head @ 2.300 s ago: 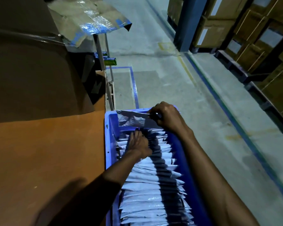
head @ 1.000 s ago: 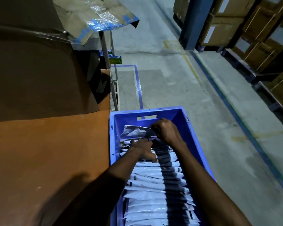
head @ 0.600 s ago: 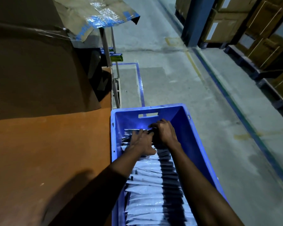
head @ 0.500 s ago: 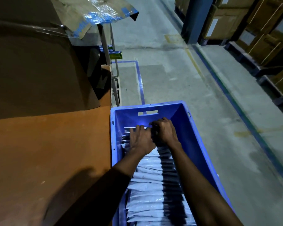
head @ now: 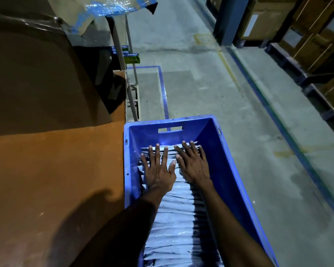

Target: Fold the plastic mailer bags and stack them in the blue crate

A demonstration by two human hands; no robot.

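A blue crate (head: 226,157) stands beside the orange table. It holds a long row of several folded grey-white mailer bags (head: 179,218), packed one behind another. My left hand (head: 159,166) lies flat with spread, straight fingers on the far end of the row. My right hand (head: 193,162) lies flat beside it, fingers straight, pressing down on the same bags. Neither hand grips anything. My forearms cover part of the row.
An orange table top (head: 52,180) lies to the left, with a large brown sheet (head: 33,79) at its back. A metal post (head: 131,89) rises by the table corner. Concrete floor with blue lines (head: 163,93) lies beyond; boxes on pallets (head: 312,41) stand far right.
My right hand lowered a folded bag into the far end of the crate and let go. Both hands then uncurled and now lie flat on the bags.
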